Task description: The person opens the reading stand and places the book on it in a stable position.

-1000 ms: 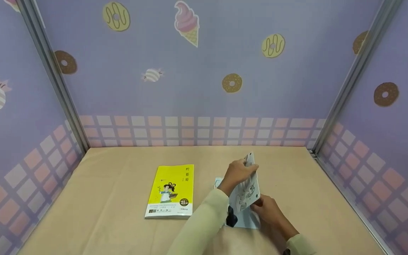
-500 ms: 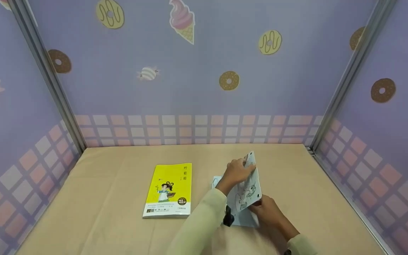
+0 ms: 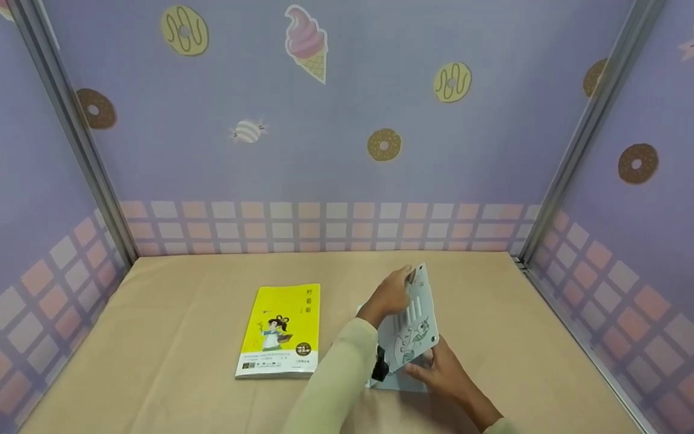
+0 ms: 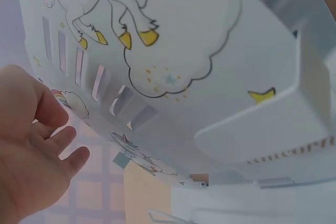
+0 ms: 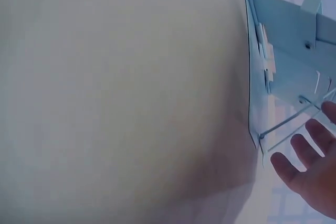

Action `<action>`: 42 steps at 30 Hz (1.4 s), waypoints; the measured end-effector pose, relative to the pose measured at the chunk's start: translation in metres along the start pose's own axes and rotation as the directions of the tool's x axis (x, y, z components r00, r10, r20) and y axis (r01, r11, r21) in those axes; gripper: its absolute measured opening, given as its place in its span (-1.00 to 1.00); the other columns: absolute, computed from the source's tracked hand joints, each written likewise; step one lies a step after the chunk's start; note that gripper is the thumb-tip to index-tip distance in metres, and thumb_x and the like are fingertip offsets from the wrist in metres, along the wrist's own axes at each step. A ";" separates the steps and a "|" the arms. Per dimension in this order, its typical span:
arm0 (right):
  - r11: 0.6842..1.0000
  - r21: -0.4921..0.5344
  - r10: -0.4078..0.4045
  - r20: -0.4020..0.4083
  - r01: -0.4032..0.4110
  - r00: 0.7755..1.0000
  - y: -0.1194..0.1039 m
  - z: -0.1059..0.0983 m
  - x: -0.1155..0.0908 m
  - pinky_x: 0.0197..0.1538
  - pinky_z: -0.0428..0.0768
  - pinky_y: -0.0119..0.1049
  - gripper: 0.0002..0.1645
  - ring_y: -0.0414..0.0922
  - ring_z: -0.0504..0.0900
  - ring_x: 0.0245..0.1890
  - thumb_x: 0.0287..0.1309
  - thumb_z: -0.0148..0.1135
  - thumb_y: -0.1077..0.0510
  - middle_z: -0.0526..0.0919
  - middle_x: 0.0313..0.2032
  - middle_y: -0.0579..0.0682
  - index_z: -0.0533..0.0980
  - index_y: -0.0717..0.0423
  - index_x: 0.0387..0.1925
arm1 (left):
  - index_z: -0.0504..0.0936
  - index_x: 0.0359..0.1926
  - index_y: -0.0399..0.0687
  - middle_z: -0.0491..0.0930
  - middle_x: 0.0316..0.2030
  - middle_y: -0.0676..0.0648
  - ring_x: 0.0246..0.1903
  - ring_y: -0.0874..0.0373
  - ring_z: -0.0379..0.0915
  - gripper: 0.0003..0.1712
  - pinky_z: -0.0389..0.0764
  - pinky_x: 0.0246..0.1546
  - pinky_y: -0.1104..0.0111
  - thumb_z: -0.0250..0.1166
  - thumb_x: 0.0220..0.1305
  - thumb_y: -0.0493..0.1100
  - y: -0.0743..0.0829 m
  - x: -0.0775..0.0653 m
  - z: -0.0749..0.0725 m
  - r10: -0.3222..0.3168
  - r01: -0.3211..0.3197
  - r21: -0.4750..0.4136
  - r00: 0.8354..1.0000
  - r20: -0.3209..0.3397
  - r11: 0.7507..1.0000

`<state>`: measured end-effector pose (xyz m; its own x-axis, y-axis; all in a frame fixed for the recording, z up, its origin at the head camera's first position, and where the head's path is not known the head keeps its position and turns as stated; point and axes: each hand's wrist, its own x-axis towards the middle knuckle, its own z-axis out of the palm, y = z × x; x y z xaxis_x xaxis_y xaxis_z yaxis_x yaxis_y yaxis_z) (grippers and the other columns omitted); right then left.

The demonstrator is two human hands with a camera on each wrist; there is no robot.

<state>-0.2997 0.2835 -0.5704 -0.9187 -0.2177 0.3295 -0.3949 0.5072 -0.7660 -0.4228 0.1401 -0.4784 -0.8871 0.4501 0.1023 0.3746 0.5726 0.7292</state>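
Observation:
A pale blue and white book stand (image 3: 416,319) with printed unicorns and slots has its panel raised at a slant over its flat base (image 3: 404,383). At the panel's upper left edge is my left hand (image 3: 392,292). In the left wrist view, the fingers of this left hand (image 4: 37,145) are loosely bent beside the panel, their tips showing with nothing between them. Below the panel's lower right corner is my right hand (image 3: 443,367). In the right wrist view, the right hand's fingers (image 5: 310,150) stretch out by the stand's wire support (image 5: 289,119); contact is unclear.
A yellow book (image 3: 281,331) with a drawn figure on its cover lies flat left of the stand. Beige cloth (image 3: 190,337) covers the table. Patterned walls (image 3: 335,223) rise at the back and both sides, with metal posts (image 3: 588,132) at the corners.
My left thumb no longer shows over the panel's front, and the left hand sits lower at its edge. My right hand has shifted slightly left and down, fingers spreading. The yellow book stays put.

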 end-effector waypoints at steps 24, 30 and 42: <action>0.983 -0.123 0.127 -0.110 -0.140 0.986 -0.002 -0.012 -0.003 0.27 0.43 0.27 0.06 0.12 0.53 0.19 -0.02 0.54 -0.14 0.49 0.16 0.17 0.29 0.20 0.41 | 0.37 0.41 -0.16 0.45 0.27 -0.18 0.13 0.01 0.42 -0.25 0.48 0.21 0.12 0.06 0.14 -0.50 -0.019 0.008 -0.008 -0.062 0.061 -0.033 0.997 -0.051 0.998; 0.966 -0.098 0.222 -0.150 -0.238 0.963 0.003 -0.026 -0.003 0.27 0.42 0.24 -0.05 0.06 0.53 0.16 0.01 0.54 -0.15 0.51 0.14 0.09 0.37 0.10 0.36 | 0.36 0.43 -0.20 0.45 0.30 -0.21 0.28 -0.08 0.41 -0.30 0.42 0.36 0.02 0.05 0.21 -0.42 -0.025 0.005 -0.023 -0.098 0.095 -0.047 0.993 -0.070 0.994; 0.897 -0.013 0.431 -0.196 -0.442 0.881 0.004 -0.033 0.003 0.07 0.64 -0.07 -0.22 0.06 0.62 0.07 0.10 0.46 -0.25 0.57 0.11 0.15 0.46 0.13 0.17 | 0.41 0.40 -0.19 0.48 0.33 -0.18 0.18 -0.05 0.44 -0.38 0.46 0.30 0.03 0.07 0.30 -0.37 -0.050 -0.017 -0.054 -0.130 0.117 -0.104 0.983 -0.130 0.988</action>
<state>-0.3044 0.3124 -0.5547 -0.9792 0.1907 0.0685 0.0517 0.5623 -0.8253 -0.4410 0.0666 -0.4806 -0.9557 0.2787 0.0942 0.2386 0.5472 0.8023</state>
